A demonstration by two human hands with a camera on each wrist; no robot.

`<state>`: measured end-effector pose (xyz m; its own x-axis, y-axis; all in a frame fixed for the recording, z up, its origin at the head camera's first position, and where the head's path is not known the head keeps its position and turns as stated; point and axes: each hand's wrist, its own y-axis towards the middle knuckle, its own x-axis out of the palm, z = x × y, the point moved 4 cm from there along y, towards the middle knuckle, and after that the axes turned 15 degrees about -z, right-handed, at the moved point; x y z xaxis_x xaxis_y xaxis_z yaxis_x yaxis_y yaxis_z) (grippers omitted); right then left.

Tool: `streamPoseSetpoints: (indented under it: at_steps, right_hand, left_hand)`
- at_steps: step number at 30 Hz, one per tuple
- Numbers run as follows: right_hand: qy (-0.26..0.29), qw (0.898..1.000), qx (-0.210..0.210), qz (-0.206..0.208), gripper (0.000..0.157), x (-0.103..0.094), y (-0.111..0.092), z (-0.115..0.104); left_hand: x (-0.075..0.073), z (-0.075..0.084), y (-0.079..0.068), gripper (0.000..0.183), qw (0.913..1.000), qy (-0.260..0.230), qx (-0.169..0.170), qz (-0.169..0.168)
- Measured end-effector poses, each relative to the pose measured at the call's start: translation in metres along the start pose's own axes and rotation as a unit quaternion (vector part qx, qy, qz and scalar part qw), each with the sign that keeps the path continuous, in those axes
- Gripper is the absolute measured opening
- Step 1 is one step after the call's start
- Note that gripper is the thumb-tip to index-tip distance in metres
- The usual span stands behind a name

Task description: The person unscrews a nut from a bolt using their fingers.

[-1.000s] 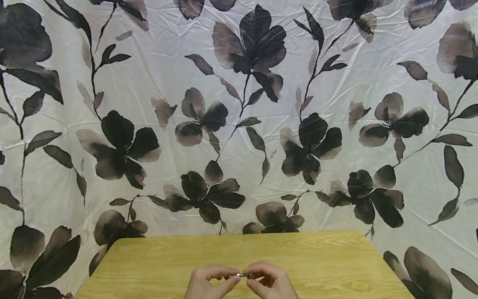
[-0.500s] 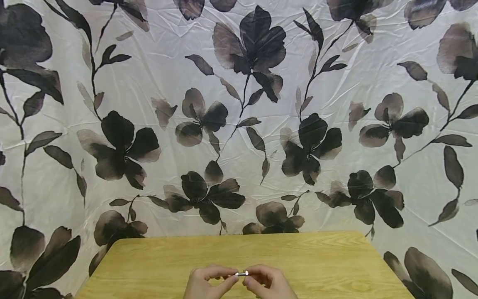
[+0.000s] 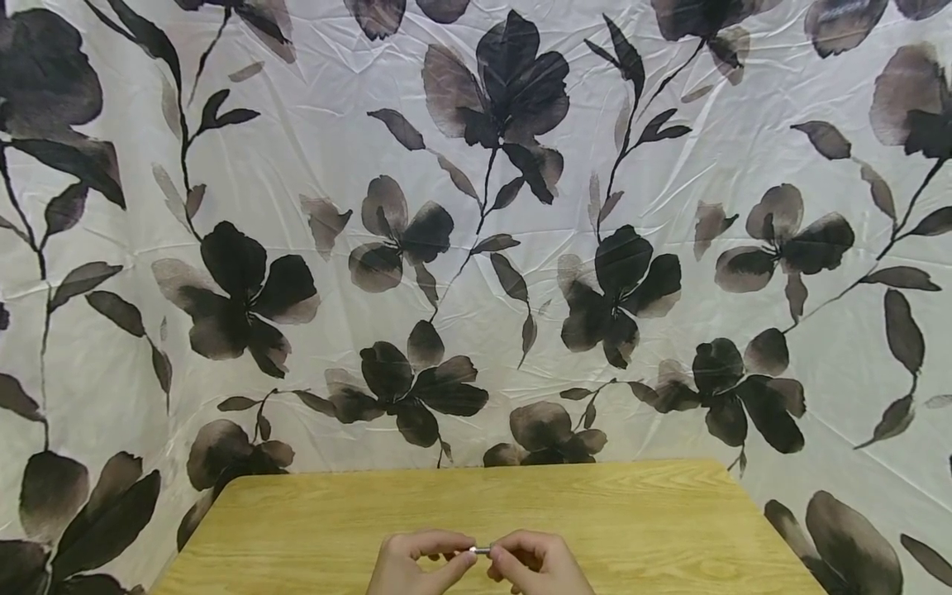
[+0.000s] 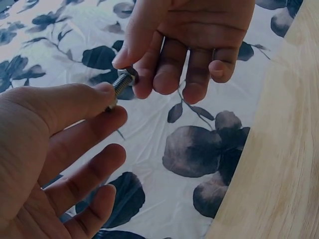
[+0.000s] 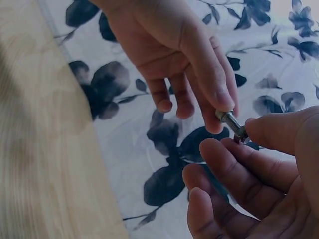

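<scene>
A small metal bolt [image 4: 121,85] with visible threads is held up between both hands over the table. My left hand [image 3: 418,564] pinches one end of it between thumb and index finger, and its other fingers are loosely bent. At the opposite end sits a hexagonal piece that looks like a nut [image 5: 241,133]. My right hand [image 3: 541,565] pinches that piece with thumb and index finger, the rest of its fingers apart from it. Fingertips partly cover both ends of the bolt.
A wood-grain table [image 3: 297,512] lies beneath the hands. Behind it and at its sides hangs a white cloth [image 3: 312,149] with dark flower prints.
The right thumb and index finger have shifted against each other at the bolt's right end, the thumb now farther forward. The left hand has stayed nearly still, keeping its pinch.
</scene>
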<state>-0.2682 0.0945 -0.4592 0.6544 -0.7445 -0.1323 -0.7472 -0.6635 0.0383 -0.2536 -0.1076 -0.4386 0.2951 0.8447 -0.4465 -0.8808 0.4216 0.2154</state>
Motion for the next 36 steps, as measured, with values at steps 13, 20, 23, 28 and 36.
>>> streamPoseSetpoints:
  at_steps: [13,20,23,28,36]
  right_hand:
    - [-0.004,1.000,-0.015,0.017,0.030,0.0003,0.0016,-0.0002]
    - [-0.009,0.999,-0.033,0.017,0.032,0.0024,0.0012,-0.0024]
    - [-0.004,0.999,-0.039,0.016,0.035,0.0024,0.0014,-0.0035]
    - [0.010,1.000,-0.023,-0.009,0.046,0.0016,0.0022,-0.0013]
    - [0.009,0.999,0.021,-0.026,0.046,0.0008,0.0028,0.0060]
  left_hand:
    - [-0.0011,-0.0011,0.0003,0.019,0.9999,0.002,-0.005,-0.008]
    - [-0.0006,-0.0010,-0.0001,0.017,1.0000,0.006,-0.005,0.002]
    - [-0.0010,0.0001,0.0000,0.018,1.0000,0.002,-0.005,0.003]
    - [-0.0019,0.0017,-0.0001,0.018,1.0000,-0.003,-0.008,0.001]
    - [-0.0018,0.0006,-0.0016,0.017,0.9999,-0.003,-0.014,0.006]
